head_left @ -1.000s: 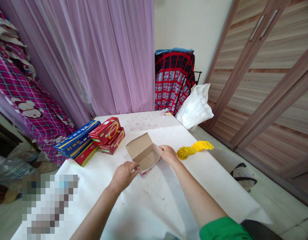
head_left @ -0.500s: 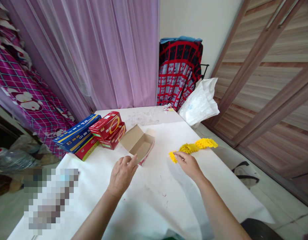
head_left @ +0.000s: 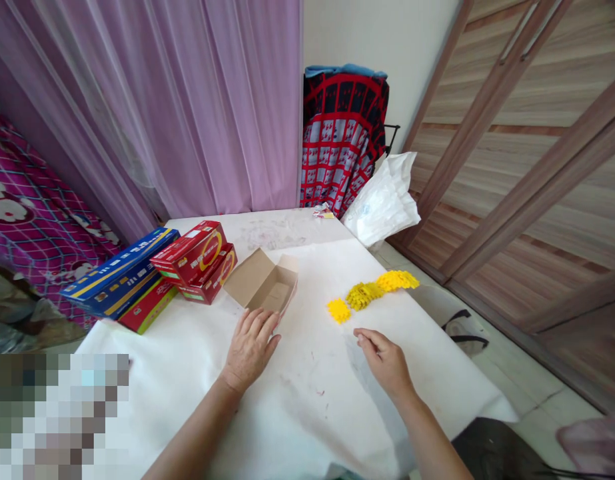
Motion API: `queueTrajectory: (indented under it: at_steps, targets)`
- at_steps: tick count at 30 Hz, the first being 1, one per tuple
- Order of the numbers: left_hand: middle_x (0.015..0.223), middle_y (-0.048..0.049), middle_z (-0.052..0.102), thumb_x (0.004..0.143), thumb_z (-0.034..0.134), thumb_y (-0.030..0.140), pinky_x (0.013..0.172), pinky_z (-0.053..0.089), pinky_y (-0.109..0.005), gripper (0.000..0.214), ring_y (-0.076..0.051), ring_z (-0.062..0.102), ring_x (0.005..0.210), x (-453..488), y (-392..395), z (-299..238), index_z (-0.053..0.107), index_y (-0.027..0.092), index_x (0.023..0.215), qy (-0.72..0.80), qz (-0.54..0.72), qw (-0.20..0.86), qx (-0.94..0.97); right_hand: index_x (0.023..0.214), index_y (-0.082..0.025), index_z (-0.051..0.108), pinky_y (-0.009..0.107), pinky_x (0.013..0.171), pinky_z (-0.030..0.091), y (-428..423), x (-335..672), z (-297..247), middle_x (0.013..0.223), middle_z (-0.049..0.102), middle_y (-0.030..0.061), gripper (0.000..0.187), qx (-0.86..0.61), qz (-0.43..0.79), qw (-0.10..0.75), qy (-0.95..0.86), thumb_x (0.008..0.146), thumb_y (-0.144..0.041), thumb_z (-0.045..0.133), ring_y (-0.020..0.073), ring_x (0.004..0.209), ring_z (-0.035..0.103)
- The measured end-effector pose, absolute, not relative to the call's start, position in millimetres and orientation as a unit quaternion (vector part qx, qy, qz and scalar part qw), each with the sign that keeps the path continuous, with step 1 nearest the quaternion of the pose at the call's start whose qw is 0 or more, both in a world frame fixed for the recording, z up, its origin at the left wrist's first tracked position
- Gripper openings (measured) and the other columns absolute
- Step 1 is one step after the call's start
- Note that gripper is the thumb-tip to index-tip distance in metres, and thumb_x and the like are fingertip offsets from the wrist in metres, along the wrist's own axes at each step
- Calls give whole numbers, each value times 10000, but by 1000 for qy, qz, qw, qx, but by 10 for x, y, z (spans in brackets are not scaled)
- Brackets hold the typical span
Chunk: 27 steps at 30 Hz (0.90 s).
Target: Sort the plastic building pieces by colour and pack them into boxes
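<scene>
My left hand (head_left: 250, 347) lies flat on the white table cover (head_left: 307, 407), fingers stretched toward the near end of an open brown cardboard box (head_left: 264, 288), just short of it. My right hand (head_left: 384, 360) rests on the cover with fingers loosely curled and nothing visible in them. A small yellow clump (head_left: 338, 310) lies a little beyond its fingertips, set apart from a longer row of yellow pieces (head_left: 380, 288).
Two stacked red boxes (head_left: 197, 260) and a blue box on a red one (head_left: 120, 280) sit at the table's left. A white plastic bag (head_left: 382, 200) and a red patterned cloth over a chair (head_left: 342, 140) stand behind. Wooden doors line the right.
My right hand left the box, reached the yellow pieces, then drew back toward me; one small clump now lies apart from the row. My left hand let go of the box and flattened.
</scene>
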<state>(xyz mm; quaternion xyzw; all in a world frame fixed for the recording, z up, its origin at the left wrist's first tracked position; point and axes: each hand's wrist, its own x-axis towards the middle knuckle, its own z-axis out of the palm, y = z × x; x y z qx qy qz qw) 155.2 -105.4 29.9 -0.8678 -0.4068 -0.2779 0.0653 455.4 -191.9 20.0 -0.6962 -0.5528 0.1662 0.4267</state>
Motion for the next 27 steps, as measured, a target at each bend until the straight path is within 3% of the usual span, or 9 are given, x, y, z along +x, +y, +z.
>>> queueTrajectory:
  at_steps: [8, 14, 18, 27]
  targets:
    - [1128, -77, 675, 907, 511, 193, 1058, 415, -430, 215, -216, 587, 1139, 1518, -906, 210, 585, 225, 1106, -350, -406, 64, -842, 1031, -202, 683, 317, 835, 524, -1845, 4554, 146, 1017, 720, 84, 338, -741, 85, 368, -554, 875, -321, 407, 190, 878, 670]
    - [1084, -59, 697, 887, 535, 212, 1066, 383, -442, 211, -226, 599, 1125, 1496, -898, 202, 602, 245, 1085, -348, -406, 60, -843, 1254, -206, 563, 328, 944, 449, -1514, 4307, 290, 1226, 632, 98, 432, -806, 42, 205, -554, 850, -360, 558, 227, 1105, 589]
    - [1078, -48, 706, 876, 549, 224, 1072, 349, -452, 222, -235, 595, 1136, 1483, -902, 186, 603, 258, 1088, -352, -407, 59, -841, 1280, -194, 534, 331, 908, 439, -1341, 4153, 378, 1226, 618, 121, 481, -840, 33, 116, -528, 859, -422, 576, 255, 1100, 569]
    - [1072, -58, 707, 881, 540, 207, 1043, 349, -453, 208, -246, 587, 1126, 1465, -858, 153, 601, 248, 1076, -333, -418, 46, -844, 1239, -173, 562, 337, 861, 437, -1268, 4133, 327, 1115, 652, 119, 430, -855, 4, 111, -507, 849, -353, 569, 265, 1045, 564]
